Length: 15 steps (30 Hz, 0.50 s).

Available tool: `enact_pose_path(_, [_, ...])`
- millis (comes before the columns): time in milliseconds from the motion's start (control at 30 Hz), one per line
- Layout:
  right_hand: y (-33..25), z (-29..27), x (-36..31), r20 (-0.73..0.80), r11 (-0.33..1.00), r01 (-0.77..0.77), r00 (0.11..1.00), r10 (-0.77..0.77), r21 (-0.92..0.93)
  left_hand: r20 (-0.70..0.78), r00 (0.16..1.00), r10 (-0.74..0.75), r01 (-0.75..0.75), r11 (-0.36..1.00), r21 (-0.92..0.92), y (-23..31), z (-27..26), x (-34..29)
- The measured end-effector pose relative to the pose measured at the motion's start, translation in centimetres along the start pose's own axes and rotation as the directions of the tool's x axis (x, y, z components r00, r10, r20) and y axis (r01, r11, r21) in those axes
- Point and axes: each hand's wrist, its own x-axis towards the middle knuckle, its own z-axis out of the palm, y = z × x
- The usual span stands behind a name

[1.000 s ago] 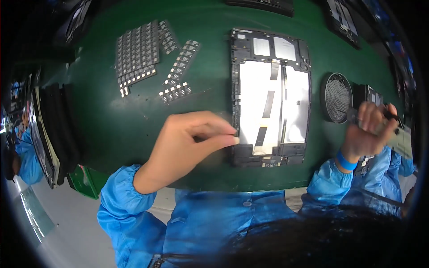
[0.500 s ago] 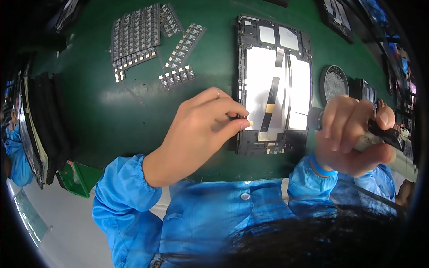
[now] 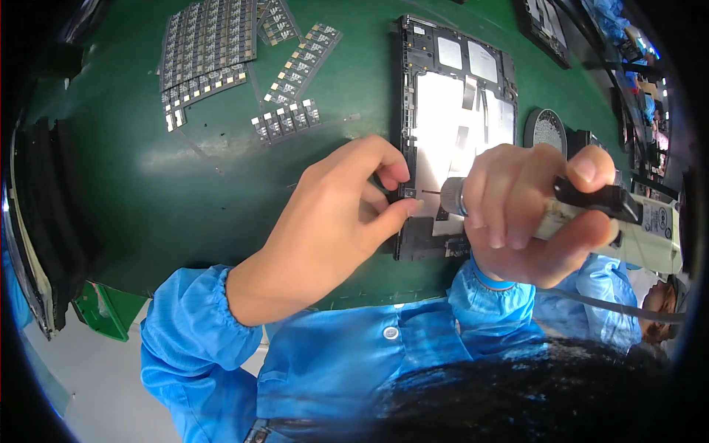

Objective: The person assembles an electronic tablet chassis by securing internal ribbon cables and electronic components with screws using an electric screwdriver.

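Left hand: I have the left hand [image 3: 317,199] at the left edge of the housing, near its lower corner. Thumb and forefinger are slightly parted, one on each side of a small dark part [image 3: 410,193]; whether they grip it I cannot tell.
Right hand: I have the right hand [image 3: 528,207] closed around a powered screwdriver [image 3: 653,229], with one fingertip on its black lever [image 3: 602,199].
Driver bit: The thin bit [image 3: 431,193] points left toward the small dark part, over the housing. I cannot confirm contact.
Housing: The black tablet housing [image 3: 439,140], with a silvery interior, lies flat on the green bench [image 3: 236,229], between the left hand and the dish. The right hand covers part of its lower right.
Round dish: The grey-rimmed dish [image 3: 529,134] stands on the bench just right of the housing, partly behind the right hand. It holds many tiny pale pieces [image 3: 549,131], too small for me to identify.
Green bin: The bin [image 3: 111,314] sits at the bench's lower left edge; its contents are unclear at my view.
Part sheets: A large sheet of small parts [image 3: 210,48] lies upper left, with smaller strips [image 3: 303,65] beside it.
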Motion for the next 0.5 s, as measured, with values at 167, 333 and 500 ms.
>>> enact_pose_path(167, [-1.0,-0.7,1.0,0.074,0.997,-0.017,0.997,0.011,0.079,0.053,0.993,0.104,-0.109,0.988,0.109,0.0,0.0,-0.2])
enact_pose_path(333, [-1.3,-1.2,0.9,0.064,0.992,-0.045,0.997,0.038,0.118,0.008,0.992,0.129,-0.129,0.986,0.109,0.0,0.1,-0.1])
enact_pose_path(500, [-1.7,-1.9,0.9,0.103,0.996,-0.048,0.994,0.040,0.074,-0.009,0.998,0.059,-0.059,0.997,0.044,0.1,0.4,0.0])
